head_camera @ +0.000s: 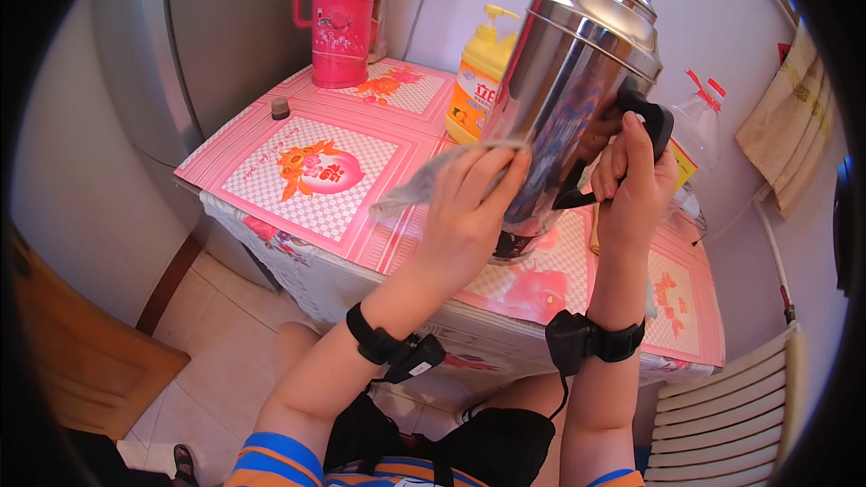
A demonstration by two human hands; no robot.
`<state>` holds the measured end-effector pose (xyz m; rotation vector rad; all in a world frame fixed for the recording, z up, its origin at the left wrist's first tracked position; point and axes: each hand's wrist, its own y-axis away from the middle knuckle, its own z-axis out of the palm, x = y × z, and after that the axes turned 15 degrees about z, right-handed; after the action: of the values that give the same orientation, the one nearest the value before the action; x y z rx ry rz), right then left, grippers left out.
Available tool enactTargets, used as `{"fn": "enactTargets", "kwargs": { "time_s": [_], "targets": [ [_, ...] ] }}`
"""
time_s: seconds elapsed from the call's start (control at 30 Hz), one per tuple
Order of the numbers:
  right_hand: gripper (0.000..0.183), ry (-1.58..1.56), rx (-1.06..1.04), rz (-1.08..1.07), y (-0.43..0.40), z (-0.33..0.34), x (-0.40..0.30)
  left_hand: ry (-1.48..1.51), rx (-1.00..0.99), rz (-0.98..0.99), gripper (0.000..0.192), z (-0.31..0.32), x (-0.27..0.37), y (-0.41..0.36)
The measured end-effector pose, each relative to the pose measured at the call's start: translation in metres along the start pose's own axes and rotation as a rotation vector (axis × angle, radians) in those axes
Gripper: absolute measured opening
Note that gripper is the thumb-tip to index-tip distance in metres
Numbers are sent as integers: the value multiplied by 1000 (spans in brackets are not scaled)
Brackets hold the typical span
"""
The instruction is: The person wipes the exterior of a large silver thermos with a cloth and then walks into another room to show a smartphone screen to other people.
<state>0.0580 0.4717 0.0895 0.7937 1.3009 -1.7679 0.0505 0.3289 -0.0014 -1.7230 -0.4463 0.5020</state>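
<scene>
A shiny stainless steel thermos flask (568,81) stands tilted to the right over the table, its neck without a lid. My right hand (636,169) is closed around its black handle (653,118). With my left hand (477,199) I press a grey cloth (423,179) against the flask's left side; the cloth's loose end hangs out to the left. Whether the flask's base touches the table I cannot tell. A small brown stopper or cap (279,108) lies on the table's left part.
A pink thermos flask (342,20) and a yellow pump bottle (477,81) stand at the back of the table (406,105). Behind the steel flask is a clear plastic bottle (700,118). A white radiator (724,406) is at the lower right, a hanging cloth (785,122) above it.
</scene>
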Motion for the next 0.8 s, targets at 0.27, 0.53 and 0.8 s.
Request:
{"fn": "enactTargets", "kwargs": {
  "time_s": [0.27, 0.53, 0.8],
  "targets": [
    [22, 23, 1, 25, -1, 4, 0, -86, 38, 3, 43, 13, -9, 0],
    [12, -33, -87, 52, -4, -9, -1, -95, 27, 24, 47, 14, -4, -25],
    [10, -22, -54, 66, -3, -3, 0, -96, -48, -18, 51, 10, 1, -5]
  ]
}}
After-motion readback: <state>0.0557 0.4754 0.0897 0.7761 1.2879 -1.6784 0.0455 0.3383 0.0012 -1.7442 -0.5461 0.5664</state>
